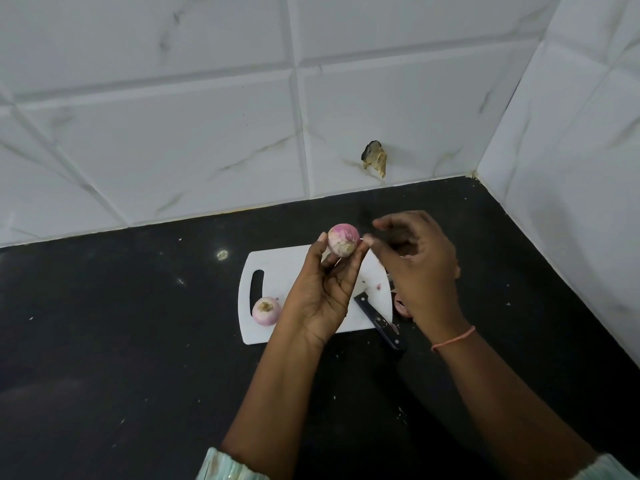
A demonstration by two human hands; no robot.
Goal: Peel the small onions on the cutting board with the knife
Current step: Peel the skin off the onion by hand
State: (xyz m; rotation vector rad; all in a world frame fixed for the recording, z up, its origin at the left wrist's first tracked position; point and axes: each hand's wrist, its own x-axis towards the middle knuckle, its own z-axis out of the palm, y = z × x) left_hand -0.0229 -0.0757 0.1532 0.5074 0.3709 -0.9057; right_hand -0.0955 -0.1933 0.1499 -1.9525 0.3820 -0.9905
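L grip (323, 289) pinching onion (343, 239) up over board (294, 271)
R grip (420, 268) loose, fingers relaxed, holding nothing, beside it; 2nd onion (266, 310) at board's left edge, knife (379, 322) off front-right corner of board onto bench (138, 323)

Black counter (104, 341), speckled with small pale scraps. White board (298, 268) lies flat on it near the tiled wall. Knife (381, 322) handle overhangs board's right near corner onto counter. Pink peel (401, 308) just right of board.
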